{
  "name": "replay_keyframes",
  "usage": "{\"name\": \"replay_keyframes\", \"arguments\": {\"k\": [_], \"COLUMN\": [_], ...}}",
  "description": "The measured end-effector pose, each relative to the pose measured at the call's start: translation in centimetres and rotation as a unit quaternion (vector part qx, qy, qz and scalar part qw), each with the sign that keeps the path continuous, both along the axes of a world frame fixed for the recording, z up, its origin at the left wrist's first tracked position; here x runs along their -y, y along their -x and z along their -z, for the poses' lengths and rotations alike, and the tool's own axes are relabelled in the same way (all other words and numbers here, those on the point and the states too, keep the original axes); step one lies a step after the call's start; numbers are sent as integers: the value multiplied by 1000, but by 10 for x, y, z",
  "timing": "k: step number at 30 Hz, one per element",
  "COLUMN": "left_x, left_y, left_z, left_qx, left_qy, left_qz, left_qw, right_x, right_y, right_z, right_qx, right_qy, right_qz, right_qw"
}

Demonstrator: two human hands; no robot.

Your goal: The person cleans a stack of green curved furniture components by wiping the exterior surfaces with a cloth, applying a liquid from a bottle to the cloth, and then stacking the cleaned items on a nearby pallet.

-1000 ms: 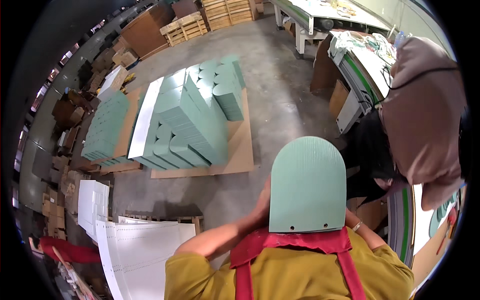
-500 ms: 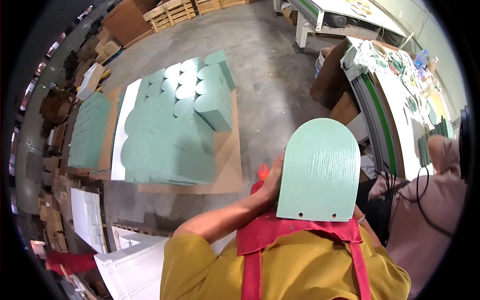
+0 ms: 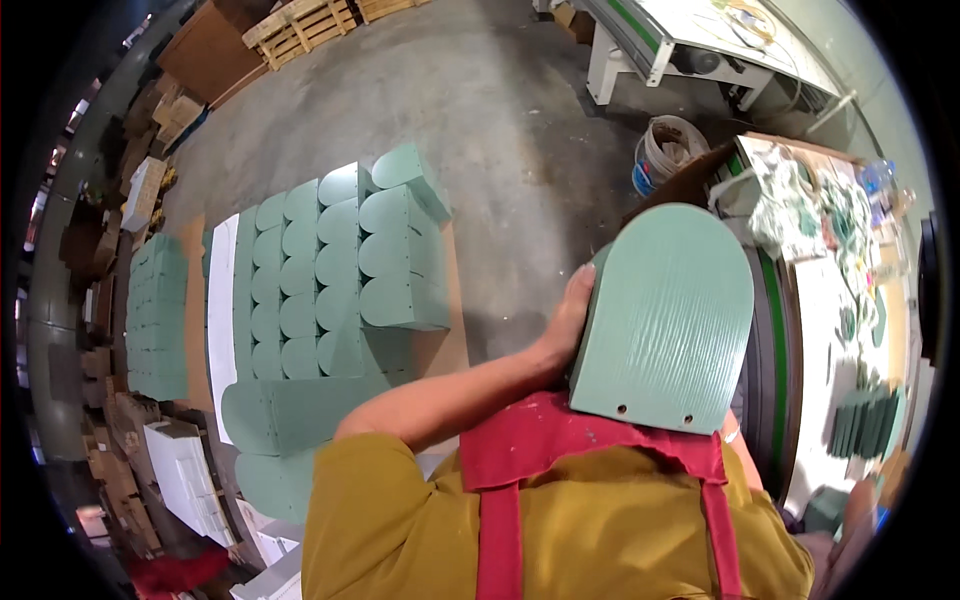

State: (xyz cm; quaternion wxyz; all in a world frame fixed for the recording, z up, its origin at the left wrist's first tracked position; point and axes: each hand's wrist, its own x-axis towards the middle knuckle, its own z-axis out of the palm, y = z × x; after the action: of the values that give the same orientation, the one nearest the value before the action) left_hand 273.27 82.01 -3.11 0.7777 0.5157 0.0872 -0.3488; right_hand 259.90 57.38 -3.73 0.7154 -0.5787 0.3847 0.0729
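Gripping the arched green panel [image 3: 665, 315] at centre right, left hand [image 3: 572, 318] clasps its left edge; right hand seems hidden behind, grip untellable.

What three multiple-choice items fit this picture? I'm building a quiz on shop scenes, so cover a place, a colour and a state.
1. Where do the stacked arched panels lie?
A. on the floor to the person's left
B. on the workbench
C. in the bucket

2. What colour is the held panel?
A. red
B. pale green
C. white

3. How is the held panel carried?
A. flat on the floor
B. raised, left hand on its edge
C. leaning on a wall

Key: 1 A, the stacks sit on boards on the concrete; 2 B, its face is pale green; 3 B, fingers wrap its left edge.
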Motion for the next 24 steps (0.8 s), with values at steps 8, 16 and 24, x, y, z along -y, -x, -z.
{"name": "replay_keyframes", "arguments": {"k": [8, 16, 24], "left_x": [10, -12, -58], "left_y": [-202, -416, -614], "left_z": [-23, -24, -5], "left_qx": [56, 67, 1], "left_qy": [6, -52, 40], "left_qz": [-22, -119, -143], "left_qw": [998, 989, 989], "right_x": [44, 22, -17], "right_y": [-258, -496, -700], "right_z": [-6, -5, -4], "right_qx": [7, 16, -3], "right_qy": [24, 36, 39], "right_qz": [-90, -147, -159], "right_qw": [996, 988, 987]}}
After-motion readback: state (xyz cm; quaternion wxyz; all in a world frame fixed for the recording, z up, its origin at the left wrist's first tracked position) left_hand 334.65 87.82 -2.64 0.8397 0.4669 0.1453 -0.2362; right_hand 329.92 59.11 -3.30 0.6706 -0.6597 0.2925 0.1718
